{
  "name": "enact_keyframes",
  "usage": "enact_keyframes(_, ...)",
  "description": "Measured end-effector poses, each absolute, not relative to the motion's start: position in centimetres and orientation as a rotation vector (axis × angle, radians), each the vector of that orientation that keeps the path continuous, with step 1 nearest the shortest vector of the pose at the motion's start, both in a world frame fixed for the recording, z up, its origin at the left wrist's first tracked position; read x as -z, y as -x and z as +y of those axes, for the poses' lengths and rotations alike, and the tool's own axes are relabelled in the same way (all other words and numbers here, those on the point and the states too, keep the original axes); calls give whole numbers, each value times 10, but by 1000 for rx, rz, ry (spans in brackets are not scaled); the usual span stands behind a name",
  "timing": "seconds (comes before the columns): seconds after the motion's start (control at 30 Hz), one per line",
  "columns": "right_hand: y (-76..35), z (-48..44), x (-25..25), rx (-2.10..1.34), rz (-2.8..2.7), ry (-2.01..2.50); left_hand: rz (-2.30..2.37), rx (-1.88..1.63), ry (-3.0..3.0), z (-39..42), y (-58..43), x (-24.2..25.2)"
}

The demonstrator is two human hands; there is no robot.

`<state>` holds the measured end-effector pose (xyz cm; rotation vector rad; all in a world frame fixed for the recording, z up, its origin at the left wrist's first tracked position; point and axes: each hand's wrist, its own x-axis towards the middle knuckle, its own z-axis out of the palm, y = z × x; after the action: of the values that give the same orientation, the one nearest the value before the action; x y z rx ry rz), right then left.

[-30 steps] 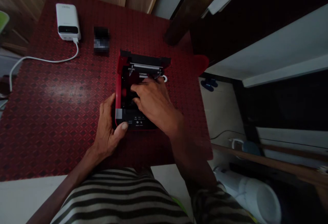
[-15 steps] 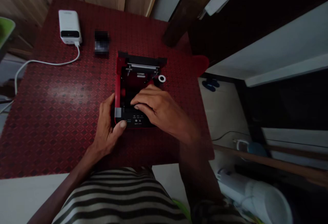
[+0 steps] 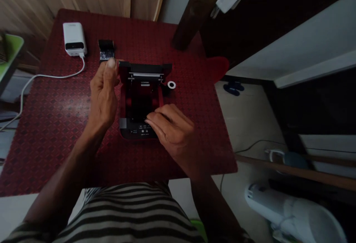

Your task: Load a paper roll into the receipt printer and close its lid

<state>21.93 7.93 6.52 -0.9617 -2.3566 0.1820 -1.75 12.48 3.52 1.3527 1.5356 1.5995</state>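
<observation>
– What has changed with the left fingers [image 3: 111, 64]?
– Half a second ago the thumb pressed the printer's [image 3: 139, 104] near left corner. Now the fingertips are up at the far left corner of the raised lid [image 3: 144, 68], bunched against the thumb. The light is dim there, so I cannot tell whether they pinch the lid's edge or only touch it.
– And the left hand [image 3: 103, 91] behind them?
– Lifted off the table [image 3: 55, 124], knuckles toward the camera, with the forearm running back to the striped shirt [image 3: 130, 213].
– The right fingers [image 3: 152, 117]?
– Loose and spread, gripping nothing. They lie on the printer's front edge by the button panel, a little nearer the person than before. The right hand [image 3: 174, 130] rests palm down over the front right corner.
– Where is the printer?
– Mid-table, lid open, red inside showing. A white ring [image 3: 171, 85] lies just beside its far right corner. Farther left sit a small black box [image 3: 106, 49] and a white power bank [image 3: 73, 38] with its cable [image 3: 50, 76].
</observation>
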Motion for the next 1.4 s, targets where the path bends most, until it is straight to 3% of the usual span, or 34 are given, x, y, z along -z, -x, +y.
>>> enact_keyframes(0.2, -225, 68, -69, -75, -2404, 966, 1500, -1618, -1278, 92, 13, -33)
enact_keyframes(0.37, -225, 63, -68, 54, -2358, 937, 1447, -1405, -1018, 53, 17, -15)
enact_keyframes(0.9, -225, 63, -67, -230, -2284, 995, 1326, -1293, -963, 45, 11, -18)
enact_keyframes(1.17, -239, 45, -36, -478, -1891, 1143, 1431, -1315, -878, 17, 5, -12)
enact_keyframes(1.4, -243, 21, 8, -1015, -1597, 1372, 1475, -1274, -858, 8, 5, -19)
